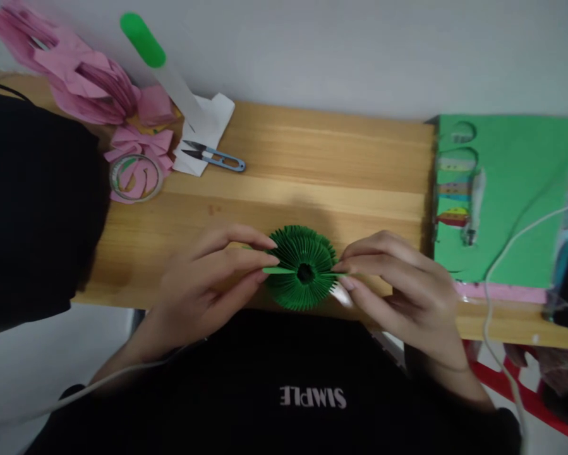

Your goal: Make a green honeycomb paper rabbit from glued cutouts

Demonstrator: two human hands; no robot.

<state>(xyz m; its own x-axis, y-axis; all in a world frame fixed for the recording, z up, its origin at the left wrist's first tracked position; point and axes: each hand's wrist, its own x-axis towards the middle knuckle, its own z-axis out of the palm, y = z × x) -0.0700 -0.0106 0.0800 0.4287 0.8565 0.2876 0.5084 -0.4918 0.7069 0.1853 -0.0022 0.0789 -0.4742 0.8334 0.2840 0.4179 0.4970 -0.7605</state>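
Between my hands is a round, green pleated paper rosette (294,294) with a dark hole at its centre. My left hand (217,272) pinches its left edge, thumb below and fingers above, where a lighter green strip sticks out. On the opposite edge, my right hand (397,287) grips the rosette the same way between thumb and fingers. The folds fan out all around the hole. The rosette is held over the front part of the wooden table (331,151), close to my black shirt.
Thread snips (217,158) lie partly on white paper (220,117) at the back left. Near them are a tape roll (136,178) and pink folded paper (89,76). A black cloth item (32,208) covers the left end. Green sheets (520,189) and a white cable (489,297) are on the right.
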